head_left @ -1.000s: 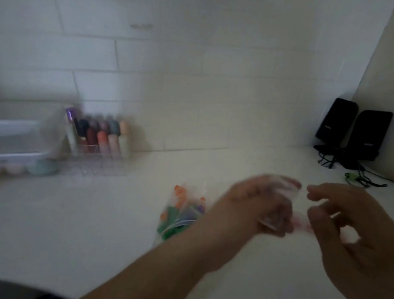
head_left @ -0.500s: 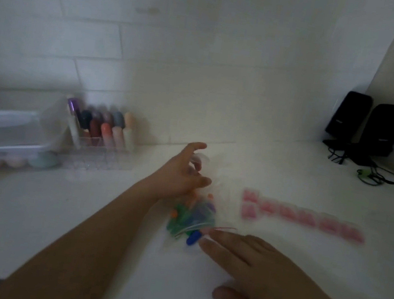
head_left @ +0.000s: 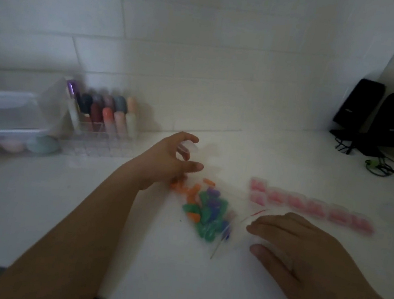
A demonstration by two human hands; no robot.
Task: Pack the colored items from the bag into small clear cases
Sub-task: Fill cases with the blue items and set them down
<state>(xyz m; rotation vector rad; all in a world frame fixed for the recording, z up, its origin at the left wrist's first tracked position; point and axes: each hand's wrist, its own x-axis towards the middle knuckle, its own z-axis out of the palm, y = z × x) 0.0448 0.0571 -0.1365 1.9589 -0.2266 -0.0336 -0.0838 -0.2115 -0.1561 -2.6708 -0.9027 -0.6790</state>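
A clear zip bag (head_left: 207, 214) of orange, green, purple and blue items lies on the white counter. My left hand (head_left: 168, 163) hovers at the bag's far end, its fingers curled around what looks like a small clear case (head_left: 187, 148); blur hides the details. My right hand (head_left: 303, 253) lies flat on the counter, fingertips resting on the bag's red-striped mouth (head_left: 255, 212). A row of small clear cases with pink contents (head_left: 309, 205) lies just beyond the right hand.
A clear organiser with coloured tubes (head_left: 104, 118) stands at the back left, beside a clear lidded box (head_left: 5, 117) over pastel sponges. Two black speakers (head_left: 377, 116) and cables (head_left: 375, 167) sit in the back right corner. Tiled wall behind.
Both hands, which held a clear case up together, have come down. The left now is at the bag with a case, the right is flat on the bag's mouth. The view tilted down.
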